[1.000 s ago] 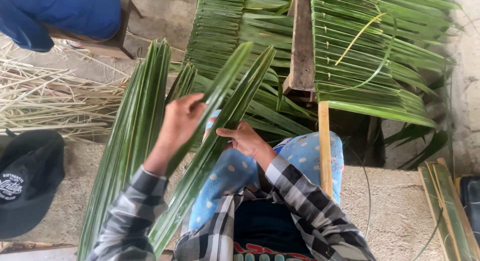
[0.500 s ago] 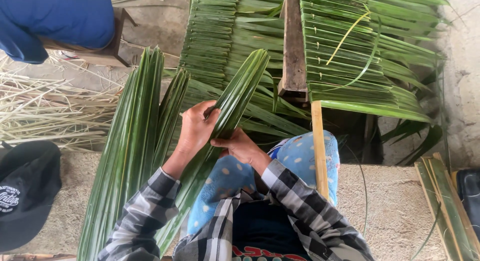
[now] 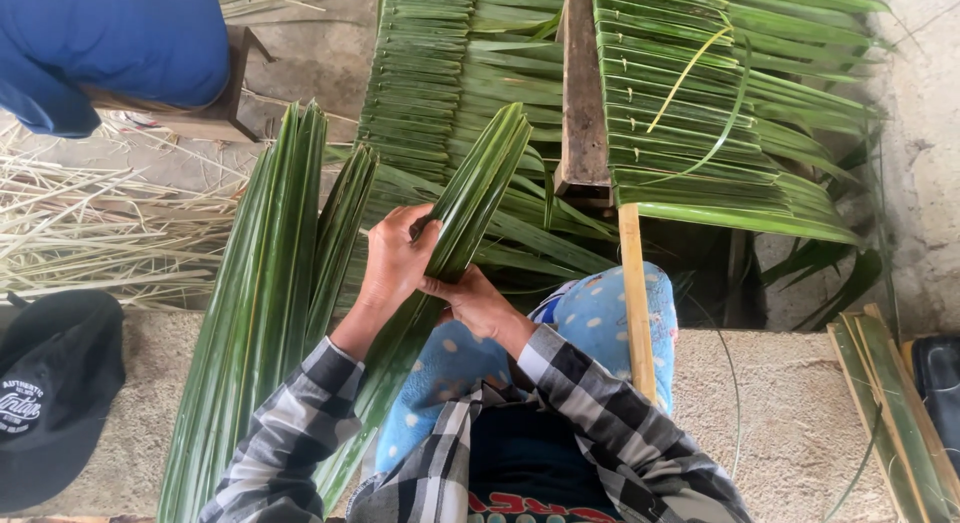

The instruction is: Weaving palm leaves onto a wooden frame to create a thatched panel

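Observation:
A long green palm leaf strip point(image 3: 480, 193) slants up and to the right in front of me. My left hand point(image 3: 395, 258) grips it around the middle, and my right hand point(image 3: 478, 301) pinches its edge just below and to the right. Both hands touch each other on the leaf. To the left stands a bundle of similar long leaves point(image 3: 270, 283) leaning upright. Ahead lie woven rows of folded palm leaves point(image 3: 720, 113) stitched along a wooden stick point(image 3: 636, 293). My sleeves are checked black and white, and my knee point(image 3: 610, 308) wears blue spotted cloth.
A wooden plank point(image 3: 585, 83) runs between two leaf panels. Another person in blue point(image 3: 110, 43) sits on a wooden stool point(image 3: 225, 108) at the upper left. Dry pale leaf ribs point(image 3: 90, 223) lie on the left. A black cap point(image 3: 50, 383) rests at lower left. More leaf strips point(image 3: 890, 403) lie at right.
My hands have come together on the single leaf strip, with the left hand sliding right and lower along it. The leaf now stands steeper, and the view has shifted slightly.

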